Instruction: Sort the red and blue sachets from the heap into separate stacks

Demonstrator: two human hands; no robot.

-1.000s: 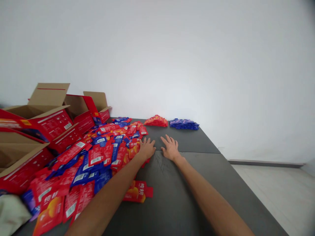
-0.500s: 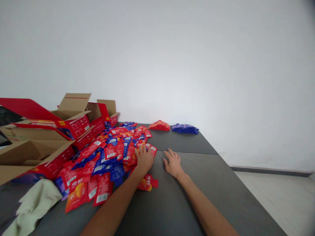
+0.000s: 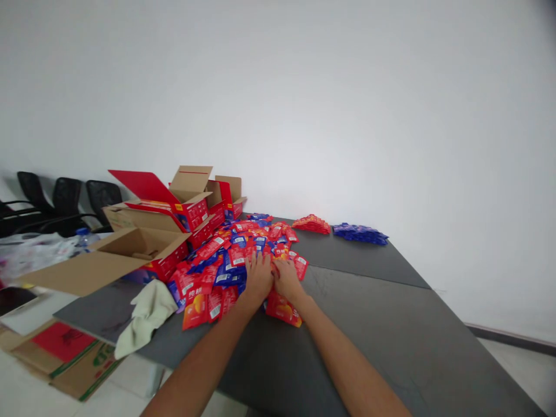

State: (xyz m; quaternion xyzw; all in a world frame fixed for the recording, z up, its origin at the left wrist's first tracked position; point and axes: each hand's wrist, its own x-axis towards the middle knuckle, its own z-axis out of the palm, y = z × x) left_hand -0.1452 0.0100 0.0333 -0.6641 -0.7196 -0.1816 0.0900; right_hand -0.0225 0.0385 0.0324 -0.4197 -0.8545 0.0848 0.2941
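Clock positions were read from the hands, with 12 o'clock toward the wall (image 3: 304, 116). Nearest, at 5 o'clock, a red packet (image 3: 284, 311) lay on the worktop (image 3: 369, 313), its far end hidden by the hands. At 8 o'clock lay a crumpled pale cloth (image 3: 150, 313). At centre, the left hand (image 3: 259, 275) was placed on the near edge of the pile, fingers slightly parted; the right hand (image 3: 288, 279) was curled just beside it. Whether either grip held a packet could not be told. From 9 to 12 o'clock spread the mixed pile (image 3: 226, 267) of red and blue packets. Beyond its left flank, at 10 o'clock, stood open cartons (image 3: 196, 214). Farthest, a red stack (image 3: 311, 225) stood at 1 o'clock and a blue stack (image 3: 360, 233) at 2 o'clock. Judged by layout, these two single-colour stacks were the completed portion; the larger mixed pile was outstanding.
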